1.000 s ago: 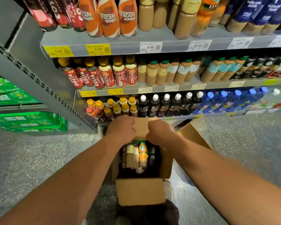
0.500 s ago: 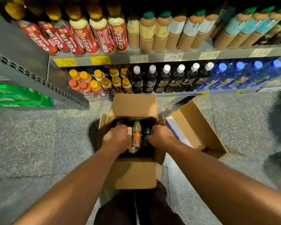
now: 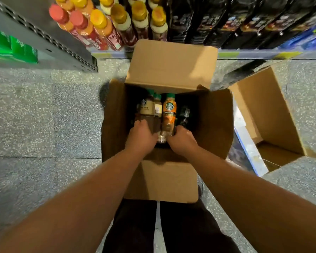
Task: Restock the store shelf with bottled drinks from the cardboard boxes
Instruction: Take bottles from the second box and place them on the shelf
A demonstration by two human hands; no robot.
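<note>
Open cardboard box [image 3: 171, 66] sat on the floor against the lowest shelf [image 3: 244, 54], with bottles inside. Left hand [image 3: 140, 136] was curled round the base of a tan-labelled bottle [image 3: 147, 109]. Right hand [image 3: 182, 142] grasped the orange-labelled bottle [image 3: 169, 111]. 1 second box [image 3: 263, 114] lay to the right.

two cardboard boxes [image 3: 161, 181] [image 3: 263, 110]; four bottles [image 3: 169, 114] visible inside; two hands [image 3: 140, 136] [image 3: 182, 141]

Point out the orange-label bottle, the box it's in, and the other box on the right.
Orange-label bottle [image 3: 169, 114]: head view, on its orange label.
Open box [image 3: 171, 64]: head view, on its far flap.
Other box [image 3: 263, 114]: head view, on its inner wall.
</note>
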